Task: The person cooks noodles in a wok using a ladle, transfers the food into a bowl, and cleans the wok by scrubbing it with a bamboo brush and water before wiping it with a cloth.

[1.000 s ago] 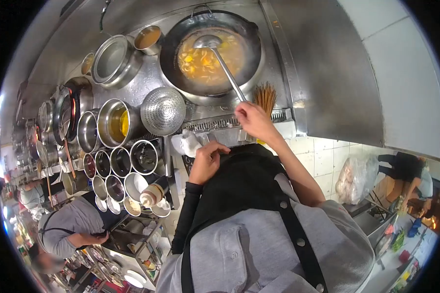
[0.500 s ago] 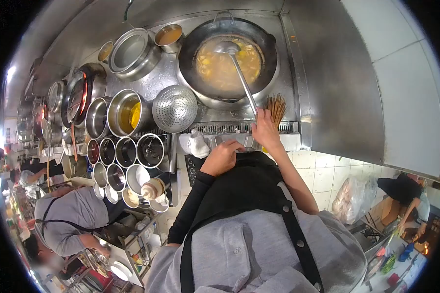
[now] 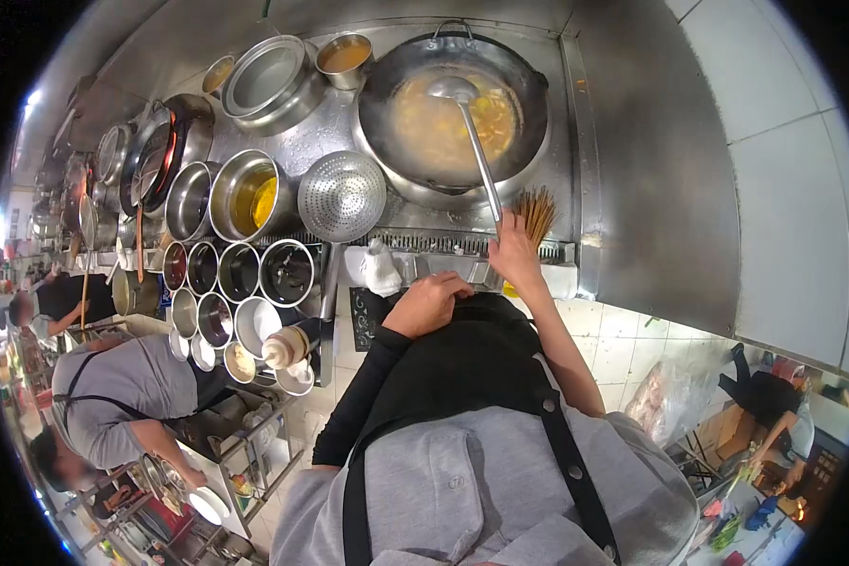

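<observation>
A large black wok (image 3: 377, 118) holds a steaming yellowish soup (image 3: 434, 132) with pale and yellow pieces in it. The bowl of a long-handled metal ladle (image 3: 476, 146) rests in the soup. My right hand (image 3: 516, 259) is closed around the end of the ladle's handle, at the stove's front edge. Beside it stands a bundle-bristle wok brush (image 3: 536, 215). My left hand (image 3: 429, 304) lies in front of my black apron (image 3: 462, 354), fingers curled together, with nothing visible in them. A white cloth (image 3: 380, 269) is on the stove edge close to it.
Left of the wok are a perforated strainer (image 3: 341, 196), a pot with yellow liquid (image 3: 264, 201), a lidded pot (image 3: 264, 80) and a small pot of brown liquid (image 3: 345, 57). Several seasoning containers (image 3: 288, 274) stand nearer. A co-worker (image 3: 127, 387) bends at the lower left.
My view has shifted slightly. The ladle stays in the soup with my right hand on it, and my left hand keeps its place. At the lower left, the co-worker's arm has moved near a white plate.
</observation>
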